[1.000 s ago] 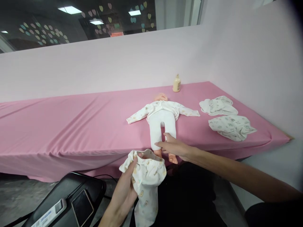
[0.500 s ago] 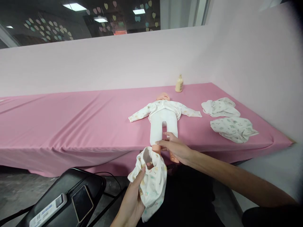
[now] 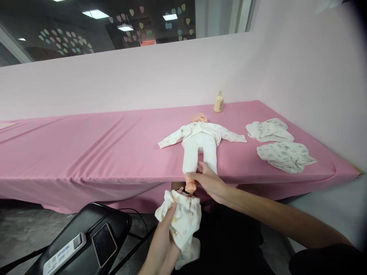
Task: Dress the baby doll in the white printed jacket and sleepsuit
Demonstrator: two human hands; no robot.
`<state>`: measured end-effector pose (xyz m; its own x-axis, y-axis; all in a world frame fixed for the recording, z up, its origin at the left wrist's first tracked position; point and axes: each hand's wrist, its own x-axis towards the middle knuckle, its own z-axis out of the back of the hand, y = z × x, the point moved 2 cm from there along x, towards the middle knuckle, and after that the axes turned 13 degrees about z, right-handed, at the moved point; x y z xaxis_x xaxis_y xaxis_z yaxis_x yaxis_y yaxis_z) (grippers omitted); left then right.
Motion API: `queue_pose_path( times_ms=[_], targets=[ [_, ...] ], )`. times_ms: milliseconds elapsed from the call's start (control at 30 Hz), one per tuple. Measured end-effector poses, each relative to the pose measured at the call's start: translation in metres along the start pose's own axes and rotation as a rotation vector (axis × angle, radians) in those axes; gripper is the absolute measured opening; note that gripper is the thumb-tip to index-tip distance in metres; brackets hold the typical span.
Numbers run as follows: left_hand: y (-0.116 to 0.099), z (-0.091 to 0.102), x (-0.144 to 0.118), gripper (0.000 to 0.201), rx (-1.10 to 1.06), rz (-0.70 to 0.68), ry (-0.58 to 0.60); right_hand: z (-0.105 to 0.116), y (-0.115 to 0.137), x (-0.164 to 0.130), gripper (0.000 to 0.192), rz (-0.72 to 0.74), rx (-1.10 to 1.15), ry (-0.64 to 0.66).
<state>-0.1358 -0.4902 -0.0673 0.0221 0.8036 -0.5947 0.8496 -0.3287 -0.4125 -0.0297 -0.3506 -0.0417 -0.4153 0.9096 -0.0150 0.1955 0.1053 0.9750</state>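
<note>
A baby doll (image 3: 200, 139) lies on its back in a white patterned long-sleeved top (image 3: 187, 131) and plain white leggings (image 3: 190, 154), arms spread. Its lower legs reach the front edge of the bed, and one bare foot (image 3: 190, 186) sticks out past it. My right hand (image 3: 210, 181) is closed around that leg at the ankle, hiding the other foot. Just below the foot, my left hand (image 3: 168, 236) grips small white patterned baby pants (image 3: 186, 217) by the gathered elastic waistband. The pants hang bunched, with some fingers inside the opening, apart from the foot.
Two folded white printed garments, one (image 3: 270, 130) behind the other (image 3: 286, 156), lie right of the doll. A pump bottle (image 3: 218, 103) stands near the wall. Pink cloth (image 3: 114, 152) covers the bed. At lower left, a black chair (image 3: 120, 217) holds a phone (image 3: 104, 245) and a white device (image 3: 64, 254).
The pants have come down off the doll's foot, which now shows bare above the waistband. My right hand keeps its hold at the ankle. The view has shifted slightly.
</note>
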Motion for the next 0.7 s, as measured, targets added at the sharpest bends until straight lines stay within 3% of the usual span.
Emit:
queue_pose_path(
  times_ms=[133,267,500,700],
  targets=[
    [0.007,-0.024,0.006,0.048,-0.063,0.047,0.185,-0.001,0.007,-0.003,0.076,-0.073,0.066,-0.003],
    [0.006,-0.035,0.001,0.045,-0.091,0.037,0.273,-0.001,0.010,-0.003,0.093,-0.037,0.017,-0.009],
    [0.003,-0.036,0.015,0.045,-0.044,0.002,0.266,-0.001,0.004,-0.002,0.103,-0.016,-0.024,-0.011],
    [-0.004,-0.049,0.033,0.045,-0.022,-0.099,0.230,0.001,-0.005,0.004,0.100,0.091,-0.087,0.034]
  ],
)
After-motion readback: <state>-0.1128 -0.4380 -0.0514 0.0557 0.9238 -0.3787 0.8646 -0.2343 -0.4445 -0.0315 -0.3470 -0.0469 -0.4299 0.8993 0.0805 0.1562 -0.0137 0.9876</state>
